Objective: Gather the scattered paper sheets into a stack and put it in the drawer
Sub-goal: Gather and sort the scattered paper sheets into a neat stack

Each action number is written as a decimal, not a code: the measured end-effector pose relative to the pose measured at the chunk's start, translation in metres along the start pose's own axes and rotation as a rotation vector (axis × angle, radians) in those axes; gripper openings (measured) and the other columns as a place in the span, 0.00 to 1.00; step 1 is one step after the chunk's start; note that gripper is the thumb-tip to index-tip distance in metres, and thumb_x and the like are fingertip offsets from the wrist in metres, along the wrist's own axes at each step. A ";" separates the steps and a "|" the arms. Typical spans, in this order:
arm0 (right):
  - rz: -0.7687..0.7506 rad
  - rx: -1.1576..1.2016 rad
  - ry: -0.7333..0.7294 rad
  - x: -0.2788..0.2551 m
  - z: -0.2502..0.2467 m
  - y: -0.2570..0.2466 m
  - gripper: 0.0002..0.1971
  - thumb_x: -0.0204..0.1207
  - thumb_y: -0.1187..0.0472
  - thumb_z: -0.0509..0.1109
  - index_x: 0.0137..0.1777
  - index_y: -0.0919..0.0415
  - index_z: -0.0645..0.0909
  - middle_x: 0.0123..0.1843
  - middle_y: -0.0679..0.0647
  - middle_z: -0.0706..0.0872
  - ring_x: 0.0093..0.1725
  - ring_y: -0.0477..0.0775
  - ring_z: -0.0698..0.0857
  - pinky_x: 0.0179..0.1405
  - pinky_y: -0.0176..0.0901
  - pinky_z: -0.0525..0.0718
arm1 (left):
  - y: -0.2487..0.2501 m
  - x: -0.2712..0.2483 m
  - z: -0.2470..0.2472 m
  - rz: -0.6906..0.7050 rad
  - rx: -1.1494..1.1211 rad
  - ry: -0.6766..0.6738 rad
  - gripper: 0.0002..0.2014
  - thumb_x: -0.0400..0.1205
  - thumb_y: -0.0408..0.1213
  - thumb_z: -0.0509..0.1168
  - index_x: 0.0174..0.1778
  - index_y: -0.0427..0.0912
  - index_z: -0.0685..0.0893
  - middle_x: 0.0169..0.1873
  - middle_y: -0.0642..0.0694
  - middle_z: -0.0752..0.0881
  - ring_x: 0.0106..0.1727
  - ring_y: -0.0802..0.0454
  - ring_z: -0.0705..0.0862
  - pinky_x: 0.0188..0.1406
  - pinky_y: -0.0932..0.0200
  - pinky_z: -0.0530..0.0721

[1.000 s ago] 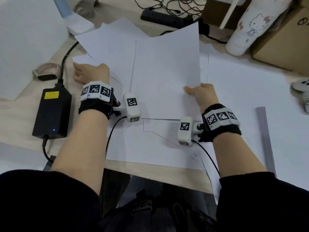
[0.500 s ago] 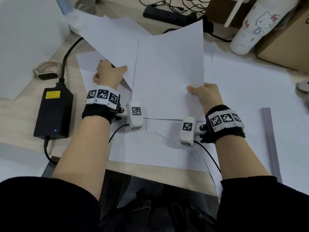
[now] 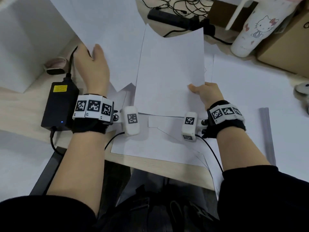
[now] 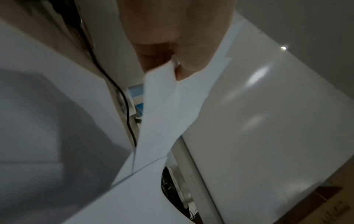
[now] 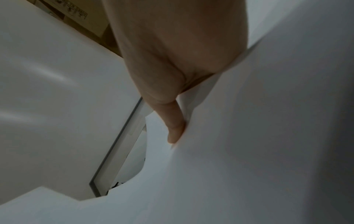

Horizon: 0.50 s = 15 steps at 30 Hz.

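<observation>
My left hand (image 3: 92, 64) pinches the near edge of a lifted white sheet (image 3: 107, 30) at the left; the left wrist view shows that sheet's edge (image 4: 162, 97) caught between thumb and fingers. My right hand (image 3: 205, 93) grips the right edge of a second raised sheet (image 3: 170, 72) in the middle, thumb on top. In the right wrist view a finger (image 5: 175, 128) lies under this paper (image 5: 249, 136). More white sheets (image 3: 155, 144) lie overlapped on the desk under both hands. No drawer shows.
A black power brick (image 3: 58, 104) with its cable sits left of my left wrist. At the back lie a black power strip (image 3: 168, 19) and cables, a white cartoon bottle (image 3: 254, 30) and a cardboard box (image 3: 287, 52). A grey strip (image 3: 267, 134) lies at the right.
My left hand has pinched the left sheet and lifted it up off the desk, moving forward. The right hand keeps its hold on the middle sheet.
</observation>
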State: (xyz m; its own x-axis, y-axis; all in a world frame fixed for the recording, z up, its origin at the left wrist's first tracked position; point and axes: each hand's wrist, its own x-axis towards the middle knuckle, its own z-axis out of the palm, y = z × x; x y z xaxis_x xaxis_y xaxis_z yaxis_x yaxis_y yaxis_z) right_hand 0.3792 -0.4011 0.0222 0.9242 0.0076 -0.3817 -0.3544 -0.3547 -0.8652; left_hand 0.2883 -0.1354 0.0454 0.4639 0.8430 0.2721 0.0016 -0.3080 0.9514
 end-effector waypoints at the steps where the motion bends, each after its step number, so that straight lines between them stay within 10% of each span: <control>1: 0.000 0.006 -0.004 -0.002 0.000 0.000 0.13 0.74 0.63 0.75 0.57 0.66 0.84 0.49 0.54 0.86 0.39 0.49 0.82 0.29 0.29 0.77 | 0.001 -0.001 -0.004 0.006 0.011 0.021 0.14 0.81 0.34 0.60 0.30 0.49 0.68 0.29 0.56 0.74 0.28 0.71 0.72 0.37 0.71 0.73; 10: -0.013 -0.015 -0.068 -0.018 -0.009 0.005 0.14 0.78 0.64 0.70 0.63 0.65 0.81 0.52 0.53 0.84 0.47 0.53 0.82 0.36 0.35 0.78 | 0.038 -0.022 -0.037 0.115 -0.077 0.081 0.15 0.84 0.34 0.58 0.32 0.48 0.65 0.29 0.59 0.67 0.32 0.61 0.69 0.43 0.74 0.72; 15: 0.043 -0.033 -0.105 -0.035 -0.016 0.016 0.14 0.78 0.65 0.70 0.63 0.61 0.81 0.60 0.58 0.86 0.60 0.62 0.84 0.66 0.55 0.79 | 0.046 -0.038 -0.047 0.052 -0.140 -0.019 0.16 0.82 0.36 0.60 0.30 0.52 0.65 0.27 0.56 0.67 0.30 0.60 0.68 0.37 0.63 0.71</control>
State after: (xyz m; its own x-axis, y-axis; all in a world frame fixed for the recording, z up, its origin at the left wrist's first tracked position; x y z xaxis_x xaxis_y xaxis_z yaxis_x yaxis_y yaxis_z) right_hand 0.3436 -0.4222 0.0274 0.8877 0.0891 -0.4517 -0.3869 -0.3876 -0.8367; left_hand 0.2294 -0.1614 0.0856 0.4772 0.8186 0.3198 -0.1454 -0.2853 0.9473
